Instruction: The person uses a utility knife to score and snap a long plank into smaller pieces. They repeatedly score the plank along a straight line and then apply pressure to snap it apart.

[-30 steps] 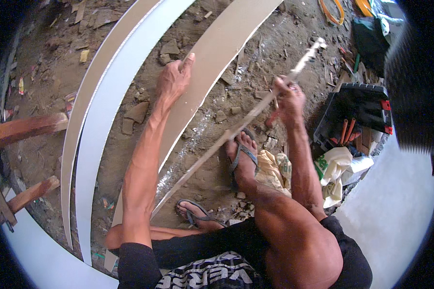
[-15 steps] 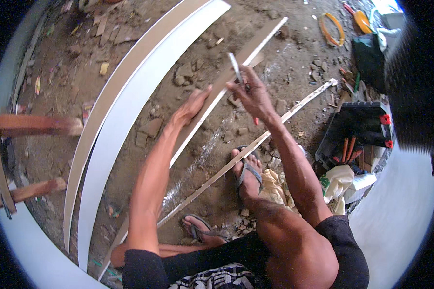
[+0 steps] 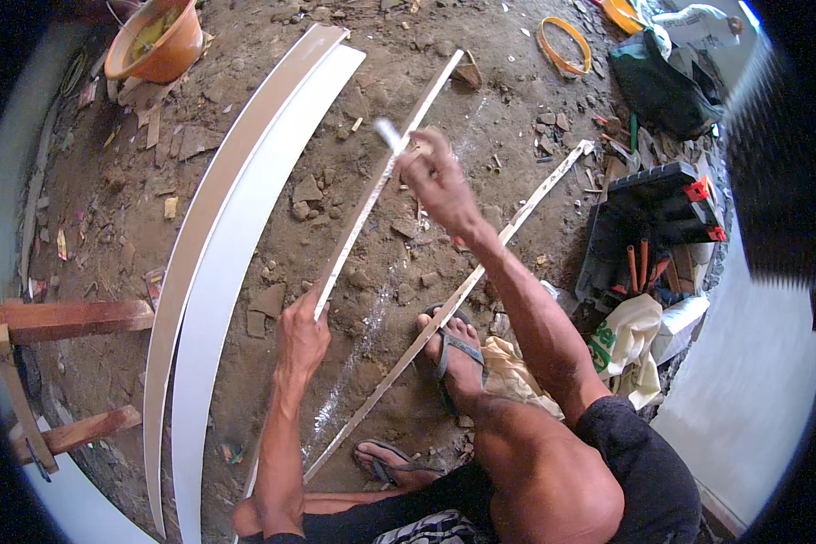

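Note:
My left hand [image 3: 301, 334] is closed around the lower part of a long, narrow strip of board [image 3: 356, 225]. The strip stands on edge, its rough white side toward me; its far end reaches the dirt near a small broken piece. Motion smears my right hand [image 3: 440, 186], which is curled at the strip's upper half around a hand tool [image 3: 387, 133]. Only the tool's pale metal blade and a bit of red at its handle end show, so its exact kind is unclear. A second thin white strip [image 3: 462, 292] lies diagonally by my right foot.
Two long boards, one brown-faced [image 3: 210, 213] and one white [image 3: 229, 263], lie at left. Wooden trestle legs [image 3: 77, 320] stand beyond them, an orange bucket [image 3: 168, 45] far left. On the right are a black toolbox [image 3: 598, 240], cloth bags [image 3: 630, 340] and a yellow ring [image 3: 553, 63]. Rubble litters the dirt.
My left hand has slid down the strip toward me. The strip has turned from showing its brown face to standing on edge, and my right hand with the tool has shifted slightly left and nearer.

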`<state>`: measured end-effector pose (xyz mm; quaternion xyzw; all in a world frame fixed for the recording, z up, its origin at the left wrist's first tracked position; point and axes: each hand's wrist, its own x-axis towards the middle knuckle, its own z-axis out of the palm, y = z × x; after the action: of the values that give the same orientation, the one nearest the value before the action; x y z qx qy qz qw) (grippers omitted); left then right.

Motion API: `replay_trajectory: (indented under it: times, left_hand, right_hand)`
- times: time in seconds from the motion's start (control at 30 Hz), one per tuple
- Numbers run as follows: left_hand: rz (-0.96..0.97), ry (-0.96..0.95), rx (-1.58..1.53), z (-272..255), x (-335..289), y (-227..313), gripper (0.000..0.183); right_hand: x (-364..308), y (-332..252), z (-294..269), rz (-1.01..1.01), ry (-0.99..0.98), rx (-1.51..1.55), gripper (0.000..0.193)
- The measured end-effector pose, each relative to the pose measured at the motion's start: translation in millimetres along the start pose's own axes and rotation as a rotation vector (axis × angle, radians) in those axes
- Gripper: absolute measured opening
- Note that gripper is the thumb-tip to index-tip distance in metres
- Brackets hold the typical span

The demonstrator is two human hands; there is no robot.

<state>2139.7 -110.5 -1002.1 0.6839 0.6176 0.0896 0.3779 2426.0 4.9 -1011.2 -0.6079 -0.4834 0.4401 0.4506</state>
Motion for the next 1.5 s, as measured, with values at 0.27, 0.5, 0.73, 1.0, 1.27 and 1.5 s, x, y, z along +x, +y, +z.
replay_trajectory:
  times: [0.27,0.5,0.73,1.0,1.27,1.5]
  left_hand:
    - [0.068,0.103,0.028,-11,-11,-5,0.025]
    - [-0.077,0.076,0.117,-19,-37,-21,0.013]
    - [-0.017,0.133,0.200,-10,-42,-16,0.013]
    - [0.004,0.179,0.213,-5,-45,-17,0.012]
    - [0.032,0.212,0.200,1,-43,-20,0.012]
    - [0.013,0.209,0.219,-2,-42,-21,0.011]
  right_hand:
    - [106,-3,-103,0.083,0.164,-0.117,0.033]
    - [161,-14,-106,0.171,0.044,-0.313,0.042]
    - [191,0,-110,0.122,0.032,-0.402,0.048]
    - [174,-7,-95,0.136,0.032,-0.490,0.048]
    - [179,-4,-96,0.117,0.073,-0.562,0.044]
    - [165,-4,-92,0.182,0.017,-0.473,0.043]
